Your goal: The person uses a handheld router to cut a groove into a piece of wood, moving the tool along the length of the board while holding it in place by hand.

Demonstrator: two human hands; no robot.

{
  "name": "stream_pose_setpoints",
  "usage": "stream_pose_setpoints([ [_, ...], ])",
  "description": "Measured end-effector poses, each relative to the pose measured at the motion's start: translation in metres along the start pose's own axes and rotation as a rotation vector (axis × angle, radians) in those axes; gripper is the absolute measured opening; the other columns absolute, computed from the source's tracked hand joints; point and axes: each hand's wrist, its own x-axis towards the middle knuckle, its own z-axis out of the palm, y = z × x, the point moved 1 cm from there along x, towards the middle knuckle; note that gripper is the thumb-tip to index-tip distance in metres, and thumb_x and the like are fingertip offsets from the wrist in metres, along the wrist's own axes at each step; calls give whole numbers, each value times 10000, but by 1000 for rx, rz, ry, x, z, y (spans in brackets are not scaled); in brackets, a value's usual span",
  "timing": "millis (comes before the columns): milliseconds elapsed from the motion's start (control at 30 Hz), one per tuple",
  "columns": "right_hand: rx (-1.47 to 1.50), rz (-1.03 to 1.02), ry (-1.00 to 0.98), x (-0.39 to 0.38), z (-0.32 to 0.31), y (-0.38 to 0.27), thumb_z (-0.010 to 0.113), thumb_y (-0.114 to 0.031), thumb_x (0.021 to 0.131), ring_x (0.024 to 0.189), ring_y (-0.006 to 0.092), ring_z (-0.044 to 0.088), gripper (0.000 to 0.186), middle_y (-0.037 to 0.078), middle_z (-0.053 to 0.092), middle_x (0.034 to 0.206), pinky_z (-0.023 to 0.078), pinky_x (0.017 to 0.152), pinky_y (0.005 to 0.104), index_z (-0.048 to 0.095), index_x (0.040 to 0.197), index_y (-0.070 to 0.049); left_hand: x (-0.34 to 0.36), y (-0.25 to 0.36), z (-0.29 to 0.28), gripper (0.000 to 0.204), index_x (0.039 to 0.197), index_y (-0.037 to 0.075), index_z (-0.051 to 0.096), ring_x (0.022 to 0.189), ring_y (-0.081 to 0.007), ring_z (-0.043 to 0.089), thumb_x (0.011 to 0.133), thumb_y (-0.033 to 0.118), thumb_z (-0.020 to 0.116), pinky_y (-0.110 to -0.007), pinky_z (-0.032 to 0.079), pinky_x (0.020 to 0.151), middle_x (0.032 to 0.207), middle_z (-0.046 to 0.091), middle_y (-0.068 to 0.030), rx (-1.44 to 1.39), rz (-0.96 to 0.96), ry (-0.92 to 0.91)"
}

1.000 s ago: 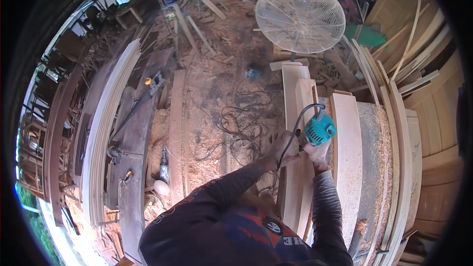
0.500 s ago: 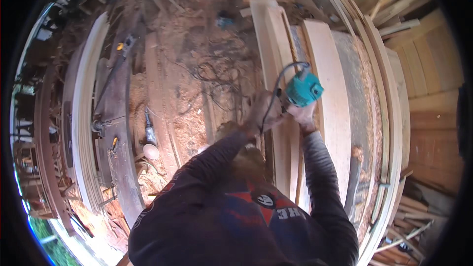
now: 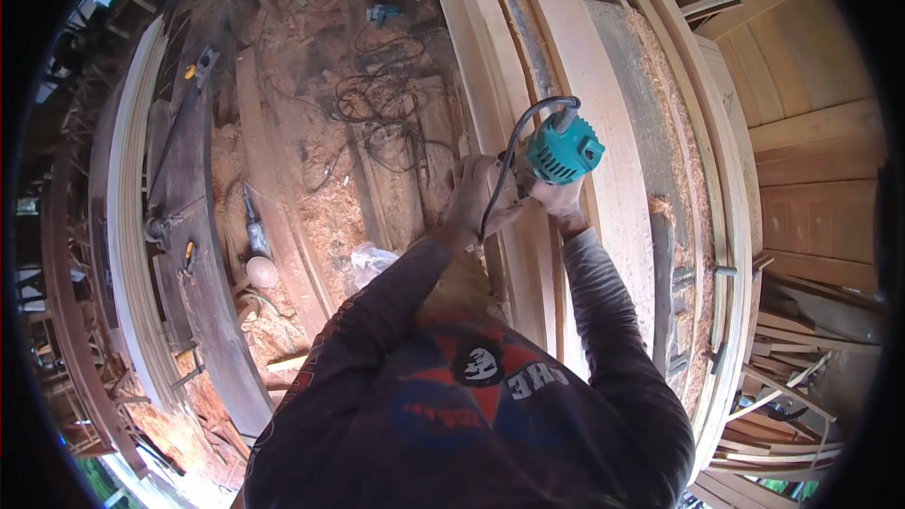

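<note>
A teal corded trim router [image 3: 566,148] is at the long pale boards in front of me, with its motor body tilted to the right. My right hand [image 3: 558,198] is closed round its lower body from the near side. At the router's base, my left hand [image 3: 476,190] is closed with its fingers toward the tool, partly covered by the black cord [image 3: 502,165]. The tool's base and bit are hidden by my hands. Beneath lies a narrow pale board [image 3: 490,47], with a wider pale board [image 3: 599,75] to the right, across a dark gap.
Cord loops [image 3: 377,108] lie among wood shavings on the left. A grinder-like tool [image 3: 255,234] rests near a pale round disc [image 3: 261,271] and a clear plastic bag [image 3: 372,262]. Stacked planks [image 3: 141,160] stand far left; long boards [image 3: 721,132] run along the right.
My view has shifted, so the boards sit higher and farther left in it. The router stays in both hands and shows more of its side. The plastic bag shows more fully.
</note>
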Motion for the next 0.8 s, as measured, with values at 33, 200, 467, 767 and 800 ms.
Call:
stream_pose_setpoints([
  [33,-13,19,4,-9,-3,0,837,-117,660,874,232,697,460,67,709,1023,557,792,370,673,1084,-49,-6,4,-1,943,1366,90,454,1255,-363,437,596,341,938,-534,312,1038,1325,498,-147,22,20,7],
  [200,61,117,36,-55,-5,-27,844,-83,674,909,188,681,529,53,686,1050,560,811,348,620,1151,-39,-47,23,-2,932,1340,52,488,1183,-392,493,592,377,939,-538,362,1050,1275,507,-194,42,-18,-21],
  [467,-137,83,53,-145,-22,-72,846,-133,656,930,229,690,451,53,713,1009,551,805,367,684,1072,-73,-130,62,0,926,1369,68,445,1297,-384,409,615,305,927,-564,286,1082,1326,482,-179,23,-23,-125],
  [767,-21,97,81,-237,-42,-92,795,-142,698,988,252,693,466,82,712,1100,545,867,383,686,1144,-65,-201,100,4,913,1379,35,437,1258,-419,413,652,292,925,-578,363,1022,1322,455,-215,-75,95,-132],
  [800,-22,94,82,-246,-47,-91,795,-142,698,988,252,693,466,82,712,1100,545,867,383,686,1144,-65,-206,103,4,911,1380,26,436,1253,-419,415,658,290,925,-573,365,1023,1319,455,-221,-78,151,-126],
])
